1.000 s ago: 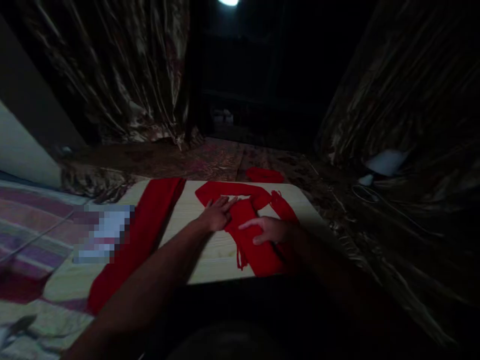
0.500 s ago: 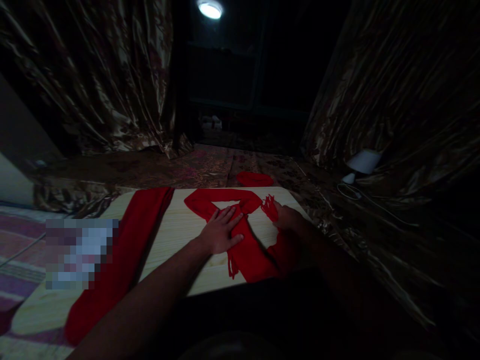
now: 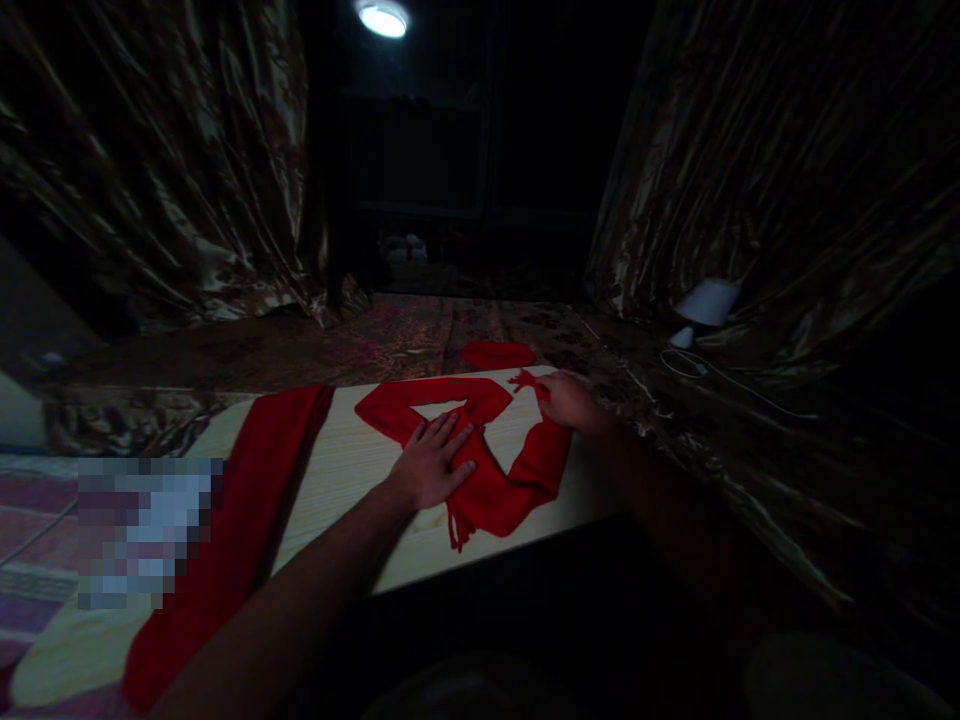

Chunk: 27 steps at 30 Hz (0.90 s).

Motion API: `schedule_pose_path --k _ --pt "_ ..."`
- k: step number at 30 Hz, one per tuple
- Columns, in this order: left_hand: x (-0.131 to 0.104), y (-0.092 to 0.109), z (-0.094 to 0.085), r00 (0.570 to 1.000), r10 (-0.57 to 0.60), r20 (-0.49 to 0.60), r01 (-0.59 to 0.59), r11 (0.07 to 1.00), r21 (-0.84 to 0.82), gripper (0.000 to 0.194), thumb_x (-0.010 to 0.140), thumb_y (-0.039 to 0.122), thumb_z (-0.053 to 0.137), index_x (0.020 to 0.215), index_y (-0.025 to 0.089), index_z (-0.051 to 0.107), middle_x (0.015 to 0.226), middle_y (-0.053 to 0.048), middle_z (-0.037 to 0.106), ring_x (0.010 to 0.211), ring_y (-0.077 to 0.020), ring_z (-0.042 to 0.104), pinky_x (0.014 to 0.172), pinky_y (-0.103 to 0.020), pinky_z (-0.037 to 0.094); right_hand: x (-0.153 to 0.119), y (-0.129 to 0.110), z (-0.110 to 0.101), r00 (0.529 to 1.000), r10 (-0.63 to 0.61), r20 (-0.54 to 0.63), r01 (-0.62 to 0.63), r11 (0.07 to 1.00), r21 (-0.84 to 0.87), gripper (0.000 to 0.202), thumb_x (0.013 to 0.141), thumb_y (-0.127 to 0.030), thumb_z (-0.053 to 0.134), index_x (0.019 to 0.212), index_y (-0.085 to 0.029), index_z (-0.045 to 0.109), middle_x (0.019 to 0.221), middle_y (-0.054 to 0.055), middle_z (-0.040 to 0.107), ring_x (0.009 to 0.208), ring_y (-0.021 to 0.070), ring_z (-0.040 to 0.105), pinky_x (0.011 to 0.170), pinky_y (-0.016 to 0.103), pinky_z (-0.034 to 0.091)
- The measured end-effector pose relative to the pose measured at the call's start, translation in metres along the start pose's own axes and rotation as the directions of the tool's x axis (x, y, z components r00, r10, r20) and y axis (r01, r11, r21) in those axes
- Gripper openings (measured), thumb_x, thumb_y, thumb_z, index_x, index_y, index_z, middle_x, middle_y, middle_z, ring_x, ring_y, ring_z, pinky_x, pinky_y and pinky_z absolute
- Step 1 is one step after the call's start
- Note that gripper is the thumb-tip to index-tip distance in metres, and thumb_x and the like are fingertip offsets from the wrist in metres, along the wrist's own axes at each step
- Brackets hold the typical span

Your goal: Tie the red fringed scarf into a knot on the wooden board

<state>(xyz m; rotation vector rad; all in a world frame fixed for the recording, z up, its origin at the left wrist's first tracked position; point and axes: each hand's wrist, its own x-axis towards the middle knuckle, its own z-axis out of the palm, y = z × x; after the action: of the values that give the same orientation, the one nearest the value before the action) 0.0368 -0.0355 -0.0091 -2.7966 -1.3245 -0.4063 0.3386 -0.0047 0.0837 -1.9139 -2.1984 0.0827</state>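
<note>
A red fringed scarf [image 3: 501, 502] lies looped and crossed over itself on a pale wooden table [image 3: 337, 480]. My left hand [image 3: 435, 465] rests flat on the crossing, its fingers spread over the cloth. At the table's far right corner, my right hand [image 3: 571, 402] closes round one end of the scarf, and the fringe sticks out past the fingers towards the left. The other fringed end hangs just below my left hand. A second long red cloth [image 3: 240, 520] is laid lengthwise across the table on the left, partly behind my left forearm.
Beyond the far edge, a red folded cloth [image 3: 498, 354] lies on patterned fabric. A small white lamp [image 3: 707, 302] with a cord stands at the right. Patterned curtains [image 3: 217, 180] hang on both sides of a dark window. The room is dim.
My right hand has moved the scarf end up and to the far side, drawing the near bend of the scarf away from the table's front edge. My left hand keeps pressing the crossing.
</note>
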Motion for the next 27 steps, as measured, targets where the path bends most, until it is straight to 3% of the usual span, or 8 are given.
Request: schedule_pose_path --k 3,5,9,11,13,16,20,27 --pt "0.000 0.001 -0.003 1.000 -0.011 0.022 0.012 1.000 -0.014 0.069 0.100 0.062 0.029 0.159 0.027 0.029 0.166 -0.011 0.023 0.154 -0.0301 0.019 0.121 -0.057 0.019 -0.025 -0.012 0.004 0.968 -0.170 0.186 0.111 0.951 0.289 0.023 0.085 -0.024 0.062 0.099 -0.012 0.076 0.094 0.010 0.076 0.086 0.0199 0.069 0.078 0.027 0.051" --pt "0.001 0.002 -0.006 0.999 -0.022 0.047 0.023 0.999 -0.026 0.068 0.101 0.061 0.026 0.160 0.027 0.028 0.166 -0.011 0.022 0.154 -0.0296 0.018 0.121 -0.056 0.019 -0.047 -0.019 0.007 0.885 -0.314 0.344 0.143 0.886 0.441 0.027 0.085 -0.037 0.065 0.093 -0.014 0.078 0.088 0.007 0.076 0.081 0.0186 0.069 0.074 0.026 0.052" --pt "0.001 0.003 -0.007 0.998 -0.037 0.052 0.038 0.999 -0.029 0.068 0.102 0.059 0.025 0.160 0.025 0.028 0.166 -0.011 0.023 0.153 -0.0281 0.020 0.122 -0.053 0.020 -0.089 -0.025 0.015 0.789 -0.487 0.374 0.271 0.823 0.500 0.057 0.065 -0.053 0.083 0.109 -0.017 0.077 0.126 0.012 0.069 0.113 0.0266 0.065 0.096 0.033 0.049" --pt "0.002 0.003 -0.005 0.998 -0.037 0.048 0.039 0.999 -0.029 0.068 0.102 0.059 0.025 0.160 0.025 0.028 0.166 -0.010 0.023 0.153 -0.0275 0.021 0.122 -0.052 0.020 -0.105 -0.027 0.021 0.798 -0.495 0.344 0.303 0.822 0.482 0.070 0.058 -0.053 0.088 0.116 -0.016 0.074 0.142 0.015 0.059 0.128 0.0310 0.056 0.105 0.037 0.044" --pt "0.002 0.003 -0.004 0.998 -0.034 0.048 0.035 0.999 -0.031 0.068 0.102 0.059 0.024 0.160 0.024 0.028 0.166 -0.010 0.022 0.154 -0.0277 0.019 0.122 -0.053 0.019 -0.116 -0.030 0.027 0.823 -0.484 0.297 0.305 0.818 0.488 0.058 0.066 -0.050 0.084 0.111 -0.015 0.075 0.143 0.016 0.057 0.130 0.0310 0.054 0.107 0.037 0.042" --pt "0.003 0.002 -0.004 0.998 -0.033 0.052 0.034 0.999 -0.031 0.068 0.102 0.059 0.025 0.160 0.024 0.028 0.166 -0.011 0.022 0.154 -0.0280 0.019 0.122 -0.054 0.019 -0.122 -0.035 0.033 0.866 -0.450 0.219 0.265 0.783 0.563 0.029 0.085 -0.045 0.067 0.092 -0.017 0.074 0.120 0.011 0.070 0.113 0.0257 0.063 0.097 0.035 0.047" --pt "0.003 0.000 -0.004 0.998 -0.029 0.057 0.030 0.999 -0.026 0.066 0.102 0.057 0.025 0.159 0.024 0.029 0.166 -0.011 0.023 0.153 -0.0273 0.020 0.122 -0.053 0.020 -0.115 -0.031 0.031 0.908 -0.361 0.212 0.108 0.692 0.714 0.032 0.091 -0.047 0.056 0.080 -0.018 0.061 0.078 0.002 0.067 0.072 0.0166 0.061 0.066 0.027 0.047" --pt "0.003 -0.002 0.002 0.999 -0.027 0.034 0.027 1.000 0.000 0.066 0.102 0.057 0.025 0.159 0.023 0.030 0.165 -0.012 0.025 0.153 -0.0268 0.021 0.122 -0.052 0.020 -0.093 -0.012 0.008 0.753 -0.373 0.541 -0.047 0.790 0.611 0.033 0.083 -0.046 0.067 0.094 -0.015 0.066 0.087 0.003 0.071 0.072 0.0146 0.060 0.061 0.022 0.043"
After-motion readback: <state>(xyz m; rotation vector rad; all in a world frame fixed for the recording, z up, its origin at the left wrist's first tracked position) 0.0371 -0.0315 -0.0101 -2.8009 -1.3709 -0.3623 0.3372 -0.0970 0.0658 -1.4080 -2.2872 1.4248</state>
